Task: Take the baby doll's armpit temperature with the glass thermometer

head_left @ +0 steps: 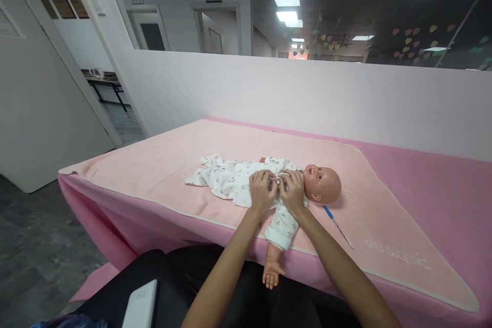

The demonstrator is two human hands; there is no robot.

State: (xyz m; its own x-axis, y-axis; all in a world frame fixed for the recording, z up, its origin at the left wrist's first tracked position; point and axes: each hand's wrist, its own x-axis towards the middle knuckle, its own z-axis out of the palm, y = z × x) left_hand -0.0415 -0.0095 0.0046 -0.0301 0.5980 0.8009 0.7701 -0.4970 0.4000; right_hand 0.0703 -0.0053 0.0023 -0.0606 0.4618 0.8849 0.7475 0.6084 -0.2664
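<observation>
A baby doll [323,184] lies on its back with its head to the right, dressed in white printed baby clothes [238,179]. Both my hands are at the chest of its top. My left hand [262,190] has its fingers pinched on a thin white tie string [275,179]. Close beside it, my right hand [292,192] pinches the same string area, fingers curled together. The fingertips partly hide the string, so any knot cannot be made out. One doll arm, its sleeve cuffed, hangs over the near table edge between my forearms.
A pale pink mat [154,174] covers much of the table over a darker pink cloth [430,174]. A blue-capped thermometer-like stick [338,226] lies right of the doll. A white flat device [140,305] rests on my lap. Behind the table stands a white wall [269,87].
</observation>
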